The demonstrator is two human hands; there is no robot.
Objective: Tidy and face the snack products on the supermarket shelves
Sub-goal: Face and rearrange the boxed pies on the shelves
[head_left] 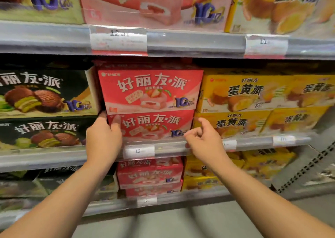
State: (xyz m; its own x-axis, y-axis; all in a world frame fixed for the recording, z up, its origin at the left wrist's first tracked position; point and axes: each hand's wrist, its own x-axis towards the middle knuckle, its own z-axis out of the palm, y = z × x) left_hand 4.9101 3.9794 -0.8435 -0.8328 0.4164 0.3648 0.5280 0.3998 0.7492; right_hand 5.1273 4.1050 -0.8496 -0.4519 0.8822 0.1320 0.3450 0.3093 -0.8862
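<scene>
— On the middle shelf (172, 148), what is being handled?
— Two glossy red cardboard boxes, stacked. The left hand (103, 138) grips the left end of the lower red box (154, 126), its thumb curled over the front face and its fingers wrapped round the side. The upper red box (150, 91) sits squarely on top.
— And the other hand?
— The right hand (203, 140) hovers at the lower box's right end, fingers loosely curled, holding nothing; whether it touches the box is unclear.
— Neighbours?
— Dark boxes (43, 94) to the left, yellow boxes (253, 93) to the right, all flat rectangular cartons. A paper price tag (138, 151) sits in the clear plastic shelf strip.
</scene>
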